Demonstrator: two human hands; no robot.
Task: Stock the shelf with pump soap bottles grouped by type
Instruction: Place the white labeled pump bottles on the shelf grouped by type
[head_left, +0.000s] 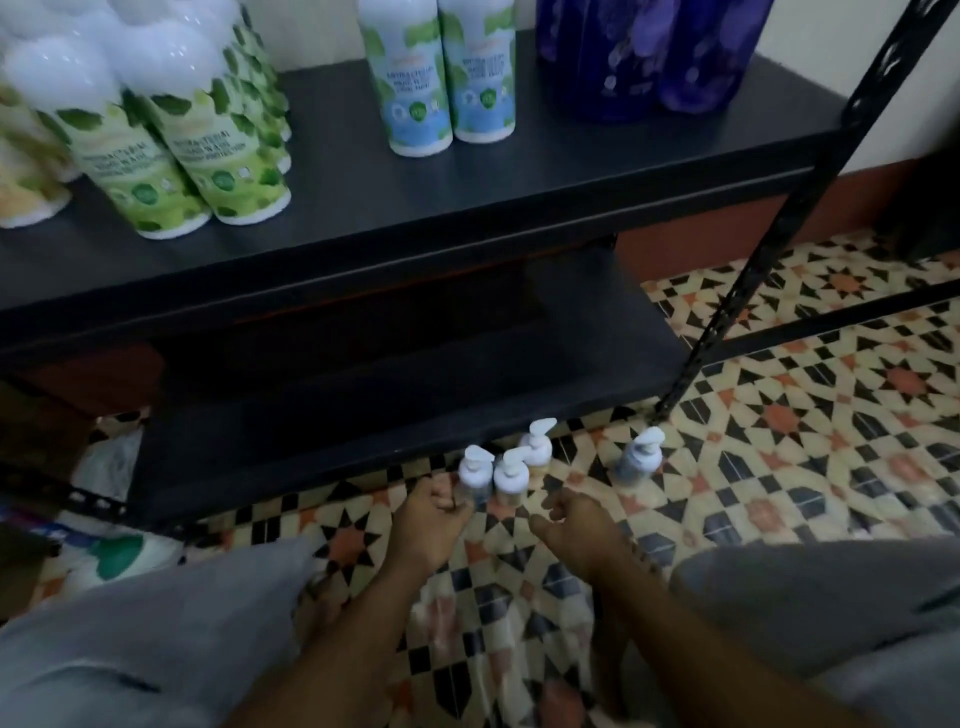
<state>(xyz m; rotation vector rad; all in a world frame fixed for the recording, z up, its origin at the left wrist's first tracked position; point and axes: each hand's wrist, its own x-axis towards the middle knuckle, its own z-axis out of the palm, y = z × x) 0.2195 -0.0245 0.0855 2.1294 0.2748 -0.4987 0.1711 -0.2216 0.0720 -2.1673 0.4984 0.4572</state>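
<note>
Stocking is partly done: green-leaf bottles (208, 156), blue-label bottles (447, 93) and purple bottles (649, 57) stand grouped on the shelf (571, 171), while four pump bottles (511, 475) wait on the floor (779, 415) below. Left hand (431, 519) curls its fingers round the leftmost floor bottle (474, 475); right hand (576, 525) hovers half-curled just beside the second, holding nothing.
</note>
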